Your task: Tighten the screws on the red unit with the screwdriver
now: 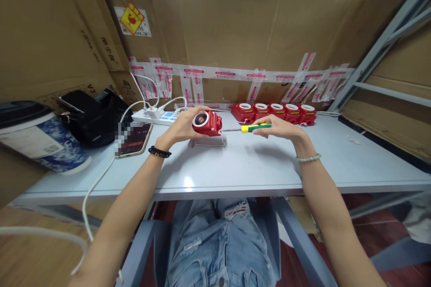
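My left hand (183, 124) grips a red device (212, 124) with a round, white-rimmed window, holding it just over the white table. Below it, a small clear stand or bracket (209, 141) shows on the tabletop. In my right hand (278, 126) is a screwdriver (256, 128) with a yellow and green handle, fingers closed around it. Its metal shaft points left, and the tip meets the right side of the red device, near a small screw or wire. Whether the tip sits in a screw head cannot be made out.
Several similar red devices (276, 113) stand in a row at the back right. A power strip (160, 118) with white cables, a phone (134, 139), a black bag (96, 116) and a large paper cup (43, 136) occupy the left. Cardboard (235, 22) walls the back.
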A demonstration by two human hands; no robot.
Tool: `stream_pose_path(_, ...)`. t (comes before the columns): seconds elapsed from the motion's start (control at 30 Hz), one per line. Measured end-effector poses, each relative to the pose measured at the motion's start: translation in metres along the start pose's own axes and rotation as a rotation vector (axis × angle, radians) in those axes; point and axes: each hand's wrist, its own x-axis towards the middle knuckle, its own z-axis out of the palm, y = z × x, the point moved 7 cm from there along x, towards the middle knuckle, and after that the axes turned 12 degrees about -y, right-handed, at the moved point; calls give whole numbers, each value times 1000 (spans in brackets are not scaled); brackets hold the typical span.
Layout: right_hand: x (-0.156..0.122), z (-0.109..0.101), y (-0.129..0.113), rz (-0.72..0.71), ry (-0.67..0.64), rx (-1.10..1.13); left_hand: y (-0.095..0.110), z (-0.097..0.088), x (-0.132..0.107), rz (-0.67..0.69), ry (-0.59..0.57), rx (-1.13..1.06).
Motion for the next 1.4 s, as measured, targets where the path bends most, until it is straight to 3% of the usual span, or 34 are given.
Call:
stream_pose_path(0.2,3,0,-5,-93,57,-20,-3,0,0,-14,-8,8)
stream_pose_path(0.33,4,-3,-3,-124,153,106,-1,-1,0,-12,-8,3)
stream_pose_path(0.43,5,1,0,-60,155,188,-2,-3,0,-20,16,-21)
stream_pose_path(0.57,3,9,4,135,88,158,-3,-5,-1,-24,25,-41)
stream_pose_path(0.63,3,9,5,166,92,148,-3,-5,-1,-18,28,-43)
stream_pose_path(0.8,4,5,-3,14,139,130,-4,-5,-1,-24,16,-45)
stream_pose_path(1.03,-1,-2,-7,-8,255,166,0,-7,-3,5,32,-32)
stream_pose_path(1.27,5,8,5,153,156,193,1,-8,-1,-6,25,-5)
stream_pose_path(1.4,7,9,2,107,135,157,1,-8,-2,19,44,-3)
